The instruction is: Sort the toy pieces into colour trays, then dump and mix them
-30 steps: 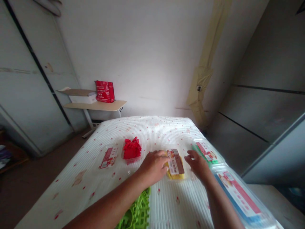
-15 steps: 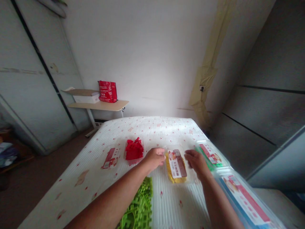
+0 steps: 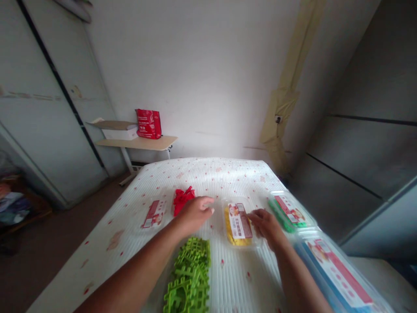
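The left hand [image 3: 196,213] holds nothing, thumb and fingers parted, between the red plastic pieces [image 3: 182,198] and the clear labelled box with yellow contents [image 3: 239,222]. This box lies on the dotted tablecloth [image 3: 224,174]; the right hand [image 3: 263,222] is at its right edge, whether gripping it I cannot tell. Farther right are 2 labelled boxes, 1 green box [image 3: 289,210] and 1 blue box [image 3: 340,271].

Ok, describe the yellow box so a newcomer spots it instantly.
On the white patterned cloth, look between the left hand and right hand. There sits a clear labelled box. It shows yellow inside, unlike the red pieces, lime-green pieces, green box and blue box.
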Action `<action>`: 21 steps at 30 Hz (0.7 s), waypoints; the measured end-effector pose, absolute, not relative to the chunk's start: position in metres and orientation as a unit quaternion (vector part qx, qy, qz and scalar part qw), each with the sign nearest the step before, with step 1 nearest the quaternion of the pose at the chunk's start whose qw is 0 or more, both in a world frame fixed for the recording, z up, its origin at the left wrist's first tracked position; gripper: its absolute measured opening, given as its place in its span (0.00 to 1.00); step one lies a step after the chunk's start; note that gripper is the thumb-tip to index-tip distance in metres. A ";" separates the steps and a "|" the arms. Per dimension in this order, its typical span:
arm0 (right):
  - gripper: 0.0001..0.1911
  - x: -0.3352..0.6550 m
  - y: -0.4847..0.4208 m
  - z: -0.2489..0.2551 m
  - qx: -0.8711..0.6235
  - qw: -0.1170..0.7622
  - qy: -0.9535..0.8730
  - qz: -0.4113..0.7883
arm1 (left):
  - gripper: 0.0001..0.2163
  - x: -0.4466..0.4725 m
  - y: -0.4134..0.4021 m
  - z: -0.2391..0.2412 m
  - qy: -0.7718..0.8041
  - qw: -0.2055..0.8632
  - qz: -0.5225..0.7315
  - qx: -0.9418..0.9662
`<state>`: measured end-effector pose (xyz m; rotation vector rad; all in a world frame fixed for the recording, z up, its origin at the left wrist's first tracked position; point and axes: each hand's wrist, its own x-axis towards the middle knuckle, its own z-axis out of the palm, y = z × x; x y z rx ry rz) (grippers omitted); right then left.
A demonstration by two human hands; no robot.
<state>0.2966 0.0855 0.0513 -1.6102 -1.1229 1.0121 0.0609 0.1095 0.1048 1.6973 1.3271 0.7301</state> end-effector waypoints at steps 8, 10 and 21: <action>0.13 0.296 0.099 0.047 -0.667 0.450 -0.468 0.366 | 0.14 -0.045 0.028 0.111 0.600 0.240 0.274 0.712; 0.14 0.298 0.108 0.047 -0.695 0.431 -0.483 0.314 | 0.14 -0.067 0.011 0.093 0.625 0.204 0.257 0.708; 0.20 0.272 0.072 0.086 -0.628 0.428 -0.645 -0.085 | 0.38 -0.077 -0.038 0.008 0.747 0.147 0.080 0.644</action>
